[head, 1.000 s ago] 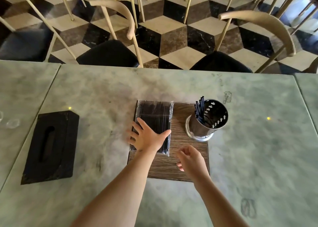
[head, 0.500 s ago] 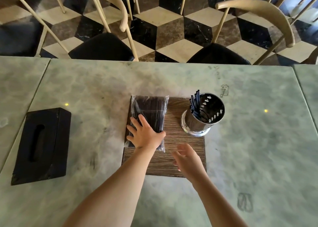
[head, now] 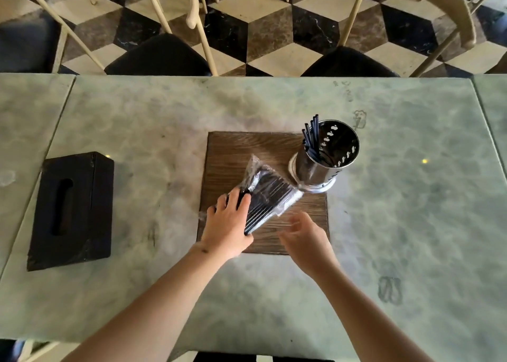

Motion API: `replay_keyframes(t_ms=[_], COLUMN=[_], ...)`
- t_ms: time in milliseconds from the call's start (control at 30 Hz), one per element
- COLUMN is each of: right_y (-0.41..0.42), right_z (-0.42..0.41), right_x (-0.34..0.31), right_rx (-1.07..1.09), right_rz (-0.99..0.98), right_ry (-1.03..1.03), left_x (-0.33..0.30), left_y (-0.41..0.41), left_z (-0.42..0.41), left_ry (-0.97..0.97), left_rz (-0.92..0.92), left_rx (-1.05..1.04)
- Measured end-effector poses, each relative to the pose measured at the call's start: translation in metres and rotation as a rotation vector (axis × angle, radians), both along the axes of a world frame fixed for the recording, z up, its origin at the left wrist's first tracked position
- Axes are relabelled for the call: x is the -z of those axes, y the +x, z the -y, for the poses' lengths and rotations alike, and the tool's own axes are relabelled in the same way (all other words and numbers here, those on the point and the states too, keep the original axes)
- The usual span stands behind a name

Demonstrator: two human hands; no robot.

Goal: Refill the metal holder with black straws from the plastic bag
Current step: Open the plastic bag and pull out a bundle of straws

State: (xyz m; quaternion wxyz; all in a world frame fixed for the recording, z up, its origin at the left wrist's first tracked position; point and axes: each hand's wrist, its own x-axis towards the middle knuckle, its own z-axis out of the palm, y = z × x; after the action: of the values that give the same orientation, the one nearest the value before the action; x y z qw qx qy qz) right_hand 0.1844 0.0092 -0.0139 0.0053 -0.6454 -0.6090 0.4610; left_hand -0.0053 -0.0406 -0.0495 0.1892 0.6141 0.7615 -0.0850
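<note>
the left hand is gripping the near end of the bag, with the fingers curled over its edge. a moment ago this hand was only lying flat on the bag, and the bag was lying straight along the left side of the mat. now the bag is turned and tilted, and its far end is pointing toward the holder. it seems to be coming up from the mat, but how high i cannot tell.

the right hand is holding nothing. its fingers are loosely bent and a little blurred, and it is waiting just beside the lower right corner of the bag, apart from it.

the holder is standing upright on the far right corner of the mat, with only a few straws leaning at its left side, so it is nearly empty.

i think this change means the picking up is now starting. the bag looks closed, so the right hand is probably going to help with opening it before any straws are going into the holder. a black box is lying on the worktop, well apart to the left.
</note>
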Motion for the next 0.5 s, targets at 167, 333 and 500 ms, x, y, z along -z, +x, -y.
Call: replay_keyframes(t_ms=[167, 333, 500], right_y=[0.034, 0.041, 0.027], right_z=[0.020, 0.040, 0.048], right_x=[-0.002, 0.009, 0.016], right_rx=[-0.119, -0.375, -0.535], right_rz=[0.127, 0.167, 0.166], right_ry=[0.135, 0.371, 0.414], left_x=[0.000, 0.002, 0.001], left_y=[-0.014, -0.024, -0.013], left_z=[0.037, 0.044, 0.058], left_ry=[-0.019, -0.040, 0.024], left_rz=[-0.002, 0.051, 0.158], left_rx=[0.307, 0.417, 0.215])
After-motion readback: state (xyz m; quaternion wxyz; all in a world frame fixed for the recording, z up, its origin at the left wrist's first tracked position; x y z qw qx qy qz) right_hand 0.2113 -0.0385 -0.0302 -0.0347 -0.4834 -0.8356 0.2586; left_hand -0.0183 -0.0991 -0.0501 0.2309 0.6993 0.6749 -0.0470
